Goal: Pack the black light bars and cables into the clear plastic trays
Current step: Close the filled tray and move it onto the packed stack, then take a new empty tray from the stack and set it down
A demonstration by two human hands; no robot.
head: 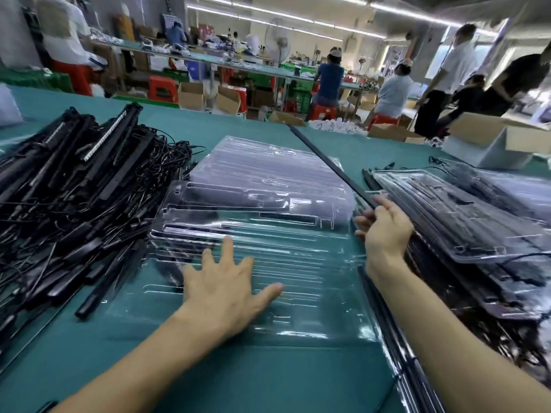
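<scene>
On the left of the green table lies a tangled heap of black light bars and cables. Just beside it, the left hand rests flat with fingers spread on the nearest clear plastic tray, which overlaps a stack of empty trays behind it. The right hand curls its fingers round the near end of a long black light bar that slants away across the table. Filled trays are piled at right, with an open cardboard box beyond.
</scene>
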